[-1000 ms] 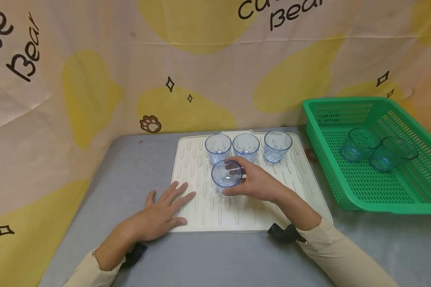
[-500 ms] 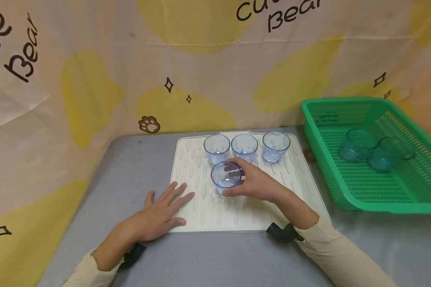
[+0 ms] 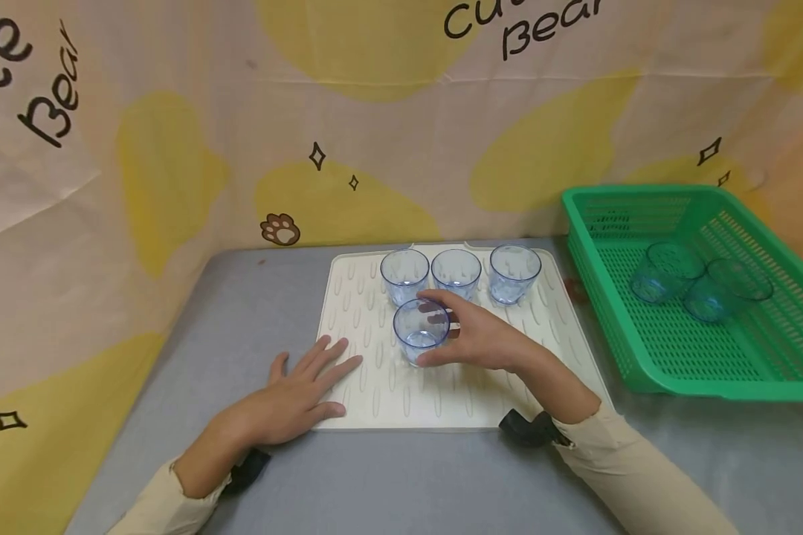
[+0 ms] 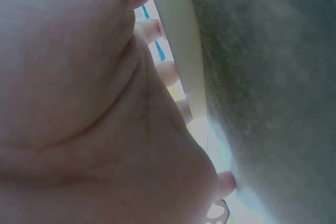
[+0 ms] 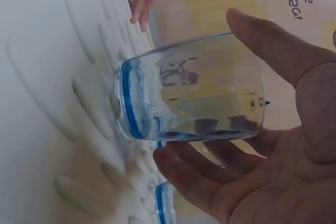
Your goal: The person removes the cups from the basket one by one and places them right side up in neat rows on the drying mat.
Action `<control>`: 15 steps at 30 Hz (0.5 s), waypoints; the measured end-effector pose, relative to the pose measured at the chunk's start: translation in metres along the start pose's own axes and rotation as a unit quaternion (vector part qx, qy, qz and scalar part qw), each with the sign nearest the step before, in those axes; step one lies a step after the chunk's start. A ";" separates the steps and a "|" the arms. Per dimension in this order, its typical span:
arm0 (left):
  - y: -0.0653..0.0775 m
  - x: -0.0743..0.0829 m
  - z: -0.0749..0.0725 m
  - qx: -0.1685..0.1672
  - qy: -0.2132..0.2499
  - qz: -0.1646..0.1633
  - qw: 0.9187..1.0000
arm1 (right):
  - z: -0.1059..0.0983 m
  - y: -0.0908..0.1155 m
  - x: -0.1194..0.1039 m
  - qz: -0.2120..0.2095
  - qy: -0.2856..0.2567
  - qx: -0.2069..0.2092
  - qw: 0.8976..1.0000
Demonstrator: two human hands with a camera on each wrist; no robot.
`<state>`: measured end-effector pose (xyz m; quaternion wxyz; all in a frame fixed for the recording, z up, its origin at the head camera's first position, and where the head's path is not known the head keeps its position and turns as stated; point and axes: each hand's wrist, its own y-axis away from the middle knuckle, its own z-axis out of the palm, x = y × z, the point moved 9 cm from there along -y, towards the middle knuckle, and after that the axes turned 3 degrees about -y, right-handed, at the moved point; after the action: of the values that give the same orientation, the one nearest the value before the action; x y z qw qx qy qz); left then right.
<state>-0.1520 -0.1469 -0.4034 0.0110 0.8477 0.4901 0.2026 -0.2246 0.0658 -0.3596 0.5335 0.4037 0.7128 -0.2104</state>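
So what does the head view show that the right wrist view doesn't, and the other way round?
Only the head view: the green basket with two glasses inside.

Only the right wrist view: the palm of the right hand.

Both: that hand gripping the held glass, the white mat and fingers of the left hand.

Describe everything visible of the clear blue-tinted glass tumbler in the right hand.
The clear blue-tinted glass tumbler has a round blue-edged rim, walls tapering toward the bottom and a blue band near its base. It is upright, on or just above the white ridged mat, in front of the back row's leftmost tumbler. The right hand grips it, thumb on its near side, fingers opposite.
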 end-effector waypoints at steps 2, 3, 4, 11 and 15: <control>-0.001 0.000 0.000 0.000 -0.001 0.002 1.000 | -0.002 0.002 -0.001 -0.006 -0.005 0.000 1.000; -0.001 0.000 -0.001 0.000 -0.001 0.002 1.000 | -0.003 0.002 0.000 -0.005 -0.009 0.002 1.000; -0.001 0.000 -0.001 0.001 -0.002 0.003 1.000 | -0.004 0.003 0.001 -0.002 -0.014 0.004 1.000; -0.001 -0.001 -0.001 -0.003 0.001 0.002 1.000 | -0.005 0.004 0.006 0.000 -0.025 0.008 1.000; -0.001 -0.002 0.000 -0.003 0.000 0.002 1.000 | -0.005 0.004 0.006 0.001 -0.029 0.014 0.999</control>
<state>-0.1537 -0.1474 -0.4045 0.0127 0.8488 0.4875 0.2041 -0.2249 0.0742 -0.3627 0.5483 0.4060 0.6935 -0.2314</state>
